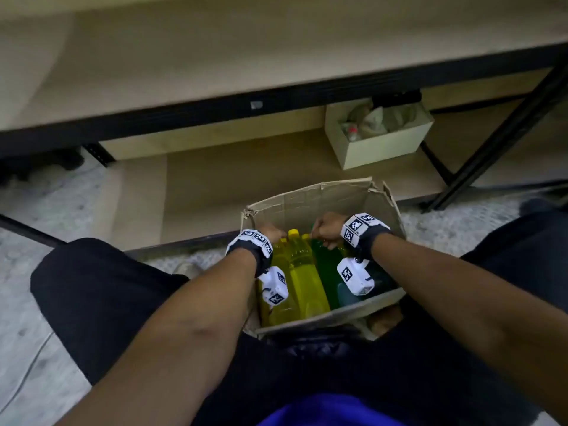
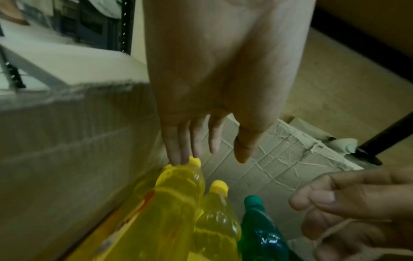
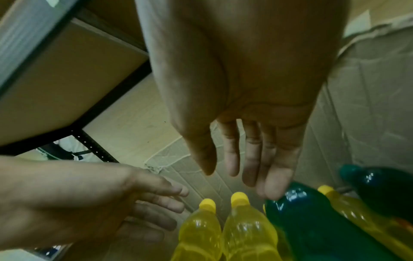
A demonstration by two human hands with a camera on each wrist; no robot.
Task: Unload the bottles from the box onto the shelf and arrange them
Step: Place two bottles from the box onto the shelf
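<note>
Yellow bottles (image 1: 302,272) and green bottles (image 1: 325,265) lie packed in the cardboard box (image 1: 310,198), on the floor just before the shelf (image 1: 276,66). Both my hands reach into the box with fingers straight and holding nothing: my left hand (image 2: 196,127) touches a yellow cap, my right hand (image 3: 252,150) touches a green bottle.

An open, worn cardboard box (image 1: 310,199) sat on the floor just in front of the low wooden shelf (image 1: 276,167). Inside it, yellow bottles (image 1: 302,272) with yellow caps lay packed side by side toward the box's left wall. A green bottle (image 1: 325,265) lay right beside them, and a darker green one (image 3: 384,187) by the right wall.
</note>
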